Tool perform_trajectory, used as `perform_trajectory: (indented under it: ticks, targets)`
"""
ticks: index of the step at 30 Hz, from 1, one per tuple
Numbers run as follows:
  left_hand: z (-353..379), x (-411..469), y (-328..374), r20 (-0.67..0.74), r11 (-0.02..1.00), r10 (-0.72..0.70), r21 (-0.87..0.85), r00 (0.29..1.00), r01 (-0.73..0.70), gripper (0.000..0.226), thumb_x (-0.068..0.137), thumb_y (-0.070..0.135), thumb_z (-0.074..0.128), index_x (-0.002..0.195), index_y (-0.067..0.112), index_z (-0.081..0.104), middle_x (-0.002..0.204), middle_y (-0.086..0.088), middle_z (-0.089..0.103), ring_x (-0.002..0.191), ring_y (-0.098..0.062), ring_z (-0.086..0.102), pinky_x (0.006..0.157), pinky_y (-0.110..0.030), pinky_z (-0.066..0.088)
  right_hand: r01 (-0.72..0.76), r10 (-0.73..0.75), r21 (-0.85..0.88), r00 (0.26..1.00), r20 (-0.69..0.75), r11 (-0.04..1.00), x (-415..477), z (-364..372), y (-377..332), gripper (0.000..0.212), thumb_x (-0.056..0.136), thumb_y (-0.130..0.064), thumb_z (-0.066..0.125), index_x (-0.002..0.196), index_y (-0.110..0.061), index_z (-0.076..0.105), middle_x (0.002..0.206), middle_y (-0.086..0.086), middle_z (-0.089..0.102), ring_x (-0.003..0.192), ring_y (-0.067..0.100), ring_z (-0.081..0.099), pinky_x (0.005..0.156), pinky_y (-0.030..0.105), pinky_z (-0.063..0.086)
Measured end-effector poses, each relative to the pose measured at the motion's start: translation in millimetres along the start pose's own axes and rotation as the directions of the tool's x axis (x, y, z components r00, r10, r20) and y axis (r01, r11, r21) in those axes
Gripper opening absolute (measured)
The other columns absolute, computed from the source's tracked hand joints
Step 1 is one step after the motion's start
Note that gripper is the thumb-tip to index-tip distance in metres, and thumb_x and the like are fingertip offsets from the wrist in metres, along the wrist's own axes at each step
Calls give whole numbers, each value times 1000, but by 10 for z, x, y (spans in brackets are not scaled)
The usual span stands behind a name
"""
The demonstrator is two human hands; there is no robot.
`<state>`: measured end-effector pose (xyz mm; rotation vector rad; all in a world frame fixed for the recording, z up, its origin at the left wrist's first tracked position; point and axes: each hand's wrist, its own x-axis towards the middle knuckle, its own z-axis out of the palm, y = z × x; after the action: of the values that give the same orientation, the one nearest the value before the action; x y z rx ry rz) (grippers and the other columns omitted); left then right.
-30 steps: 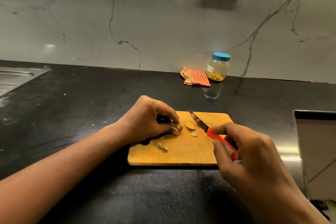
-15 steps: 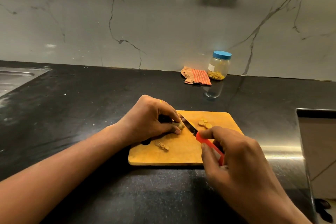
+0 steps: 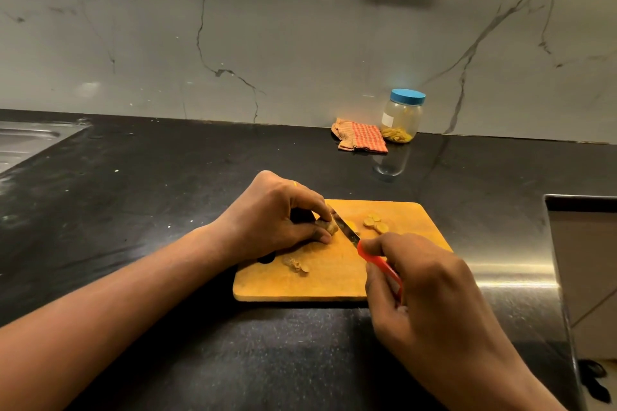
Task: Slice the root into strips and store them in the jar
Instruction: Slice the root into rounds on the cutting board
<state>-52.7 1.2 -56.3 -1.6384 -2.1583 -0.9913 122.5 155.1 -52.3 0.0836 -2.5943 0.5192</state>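
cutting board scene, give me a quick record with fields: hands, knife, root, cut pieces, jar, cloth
left hand: pins the root on the cutting board
right hand: grips the knife by its red handle
knife: blade against the root beside the left fingertips
cut pieces: small pile of round slices on the board, right of the blade
scraps: near the board's front left
jar: by the wall, blue lid on, yellow strips inside
cloth: checked, left of the jar

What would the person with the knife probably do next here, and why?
Probably press the knife down through the root for another slice. The blade rests against the root's exposed end, the left hand pins it on the cutting board, and the right hand grips the red handle. A few cut rounds already lie beyond the blade.
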Motion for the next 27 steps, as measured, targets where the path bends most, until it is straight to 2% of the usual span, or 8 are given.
perform_trajectory:
  ticks: [2, 5, 7, 11, 15, 18, 23, 27]
  targets:
    - [-2, 2, 1, 3, 1000, -4, 3, 1000, 4, 19, 77, 26, 80, 95, 19, 78, 95, 4, 76, 82, -5, 72, 74, -21, 59, 12, -12, -19, 1000, 17, 1000, 10, 20, -9, 25, 78, -10, 72, 103, -16, 68, 84, -6, 64, 70, 2, 58, 63, 7, 45]
    - [-1, 8, 14, 3, 1000, -5, 13, 1000, 5, 20, 77, 25, 82, 95, 20, 77, 94, 4, 76, 82, -5, 72, 73, -21, 59, 32, -30, -46, 999, 40, 998, 64, 52, -13, 22, 81, -9, 70, 102, -15, 66, 82, -5, 61, 66, 7, 56, 56, 17, 49]
    - [2, 12, 22, -1, 1000, -6, 17, 1000, 6, 19, 77, 24, 82, 95, 19, 78, 93, 4, 76, 82, -6, 72, 73, -21, 59, 39, -36, -66, 998, 48, 997, 136, 94, -8, 17, 82, -9, 68, 97, -15, 65, 77, -4, 57, 62, 9, 53, 51, 17, 45]
    - [10, 3, 25, -18, 999, -34, 4, 999, 34, 19, 75, 21, 84, 94, 19, 78, 91, 3, 77, 82, -7, 73, 72, -23, 59, 38, -34, -73, 998, 48, 997, 227, 169, 25, 10, 85, -11, 63, 94, -16, 62, 77, -4, 55, 64, 10, 51, 54, 25, 47]
    - [22, 5, 6, -15, 998, -66, -7, 998, 66, 18, 77, 21, 83, 93, 16, 78, 90, 2, 77, 79, -6, 72, 70, -25, 60, 27, -26, -17, 998, 57, 999, 89, 99, 32, 20, 81, -10, 69, 100, -16, 66, 82, -5, 63, 69, 6, 57, 57, 18, 49]
    - [22, 3, 10, -12, 997, -74, -32, 997, 74, 16, 77, 19, 83, 92, 14, 79, 90, 1, 77, 80, -7, 73, 71, -26, 61, 30, -30, 18, 999, 20, 999, 105, 93, 34, 20, 80, -10, 70, 99, -17, 68, 84, -7, 65, 69, 2, 57, 58, 8, 42]
    - [39, -4, 40, -32, 994, -96, -50, 995, 94, 17, 75, 17, 85, 90, 14, 79, 86, 2, 77, 80, -9, 73, 71, -32, 61, 6, -6, 26, 1000, 15, 1000, 299, 183, 67, 16, 87, -17, 62, 102, -18, 67, 84, -5, 63, 70, 4, 53, 58, 13, 42]
    - [47, 0, 26, -24, 992, -113, -66, 993, 111, 16, 76, 18, 84, 91, 14, 79, 87, 2, 76, 78, -8, 73, 70, -30, 61, -5, 4, 39, 999, 40, 999, 207, 132, 66, 16, 83, -14, 68, 98, -18, 68, 73, -16, 54, 62, 0, 50, 56, 8, 38]
